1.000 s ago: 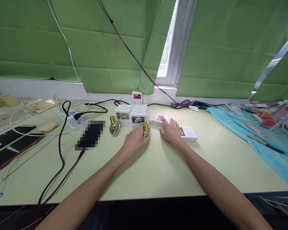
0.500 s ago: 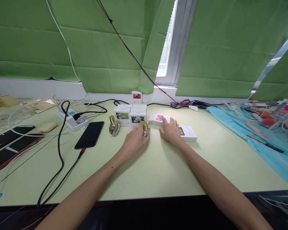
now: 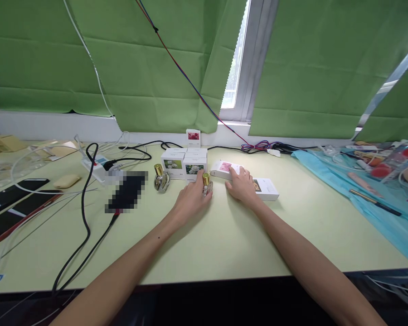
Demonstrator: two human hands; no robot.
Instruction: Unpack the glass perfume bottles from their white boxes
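Note:
My left hand is closed round a small glass bottle with a gold cap, in front of a group of white boxes with flower pictures. A second gold-capped bottle stands to the left of it. My right hand rests over a white box with a pink picture, its fingers at the box's right end. Beside that hand, on the right, lies another white box, partly hidden by the hand.
Left of the bottles are a pixelated phone, a power strip and loose cables. A blue sheet with a pen and clutter covers the right side. A small white box stands at the back.

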